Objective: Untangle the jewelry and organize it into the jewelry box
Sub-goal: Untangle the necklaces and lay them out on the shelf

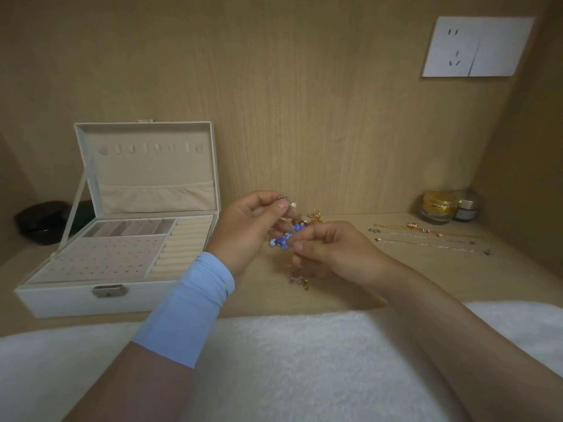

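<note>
Both hands meet just right of the jewelry box (61, 300), raised over the desk (426, 278). Left hand (249, 229) pinches the top of the tangled jewelry (286, 237); right hand (335, 251) pinches its blue beads, and loose ends dangle below. Farther right of the box lie straightened chains (426, 239), bare wood between. A white fleecy cloth (289, 360) covers the desk's near edge.

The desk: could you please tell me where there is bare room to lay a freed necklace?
Bare wood lies between the laid-out chains and the white towel, with a smaller strip between the right hand and the jars. The centre is crowded: both hands grip the tangle, the jewelry box beside the left hand.
</note>
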`<state>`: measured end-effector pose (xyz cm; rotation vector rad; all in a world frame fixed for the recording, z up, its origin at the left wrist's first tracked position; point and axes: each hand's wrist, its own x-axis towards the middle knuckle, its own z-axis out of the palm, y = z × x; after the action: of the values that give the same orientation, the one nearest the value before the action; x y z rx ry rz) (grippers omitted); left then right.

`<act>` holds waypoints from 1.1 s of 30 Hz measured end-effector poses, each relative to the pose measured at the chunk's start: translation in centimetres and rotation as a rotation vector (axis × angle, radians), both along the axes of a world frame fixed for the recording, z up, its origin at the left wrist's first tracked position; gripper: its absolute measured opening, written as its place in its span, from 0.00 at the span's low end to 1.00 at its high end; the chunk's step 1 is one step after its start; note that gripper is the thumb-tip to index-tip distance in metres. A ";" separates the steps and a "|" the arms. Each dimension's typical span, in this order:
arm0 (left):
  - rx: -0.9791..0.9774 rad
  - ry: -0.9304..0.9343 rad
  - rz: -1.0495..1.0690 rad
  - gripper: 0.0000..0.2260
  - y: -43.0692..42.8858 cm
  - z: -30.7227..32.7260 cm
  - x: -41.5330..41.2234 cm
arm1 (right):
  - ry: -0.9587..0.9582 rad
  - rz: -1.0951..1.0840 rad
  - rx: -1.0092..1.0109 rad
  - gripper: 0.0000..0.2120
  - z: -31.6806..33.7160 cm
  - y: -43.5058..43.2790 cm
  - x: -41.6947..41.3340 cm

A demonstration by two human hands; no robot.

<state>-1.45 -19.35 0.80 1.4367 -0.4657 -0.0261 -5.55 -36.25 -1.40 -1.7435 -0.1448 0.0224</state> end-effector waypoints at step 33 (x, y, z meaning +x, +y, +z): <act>1.508 -0.270 0.303 0.10 0.8 -4.4 2.6 | -0.115 -0.118 -0.600 0.06 -1.8 -3.1 1.2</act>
<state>1.17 -18.60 -3.64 3.0097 -0.4315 0.0815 -4.38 -39.40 -3.24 -2.3515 -0.1265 -0.1333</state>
